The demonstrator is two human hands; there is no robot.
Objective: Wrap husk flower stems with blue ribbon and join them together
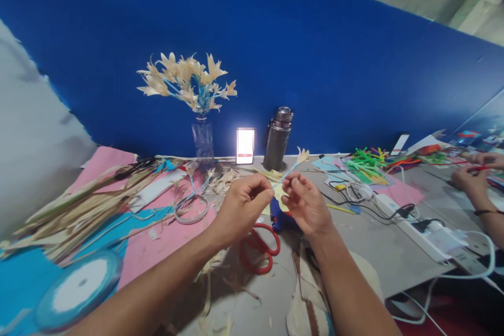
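I pinch the blue flower stem (289,170) with left hand (241,206) and right hand (306,205) fingers, above the red scissors (260,249).

I see cream husk flower on pale blue wrapped stem (302,155), mid worktop. Red-handled scissors (260,250) on plain grey worktop (366,244). Pink paper sheet (157,239), turquoise paper sheet (23,273) along left edge, straw-coloured husk strips (79,205) over them. Pale blue ribbon roll (76,289), white centre, near left corner. I note dark grey metal flask (277,139) at far edge, bright green pipe cleaners (366,161) far right, deep blue wall panel (315,52) behind.
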